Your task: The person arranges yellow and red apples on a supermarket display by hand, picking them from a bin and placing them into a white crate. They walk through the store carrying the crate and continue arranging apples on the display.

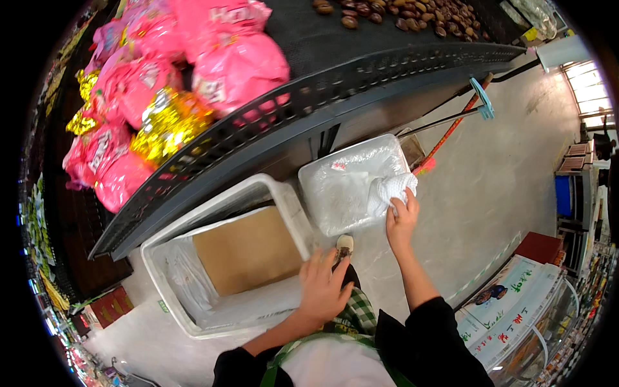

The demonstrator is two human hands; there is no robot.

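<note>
My right hand (402, 220) pinches a crumpled white textured sheet (394, 188); whether it is cloth or foam netting I cannot tell. That sheet hangs over the right side of a whitish tub (333, 203) with a shiny, plastic-like surface and a small red-and-white scrap in it. Slightly blurred, my left hand (321, 288) has its fingers spread and holds nothing. It hovers by the near right corner of a large white plastic crate (167, 307). Inside the crate lie a brown cardboard panel (249, 249) and wrinkled white plastic film (188, 273).
Above the containers runs a black perforated display rim (309, 99). Pink bags (237, 67) and loose brown nuts (411, 14) lie behind it. A red-patterned pole (452, 130) leans at the right. Lower right stands a printed display case (508, 309). My shoe (345, 243) is between the containers.
</note>
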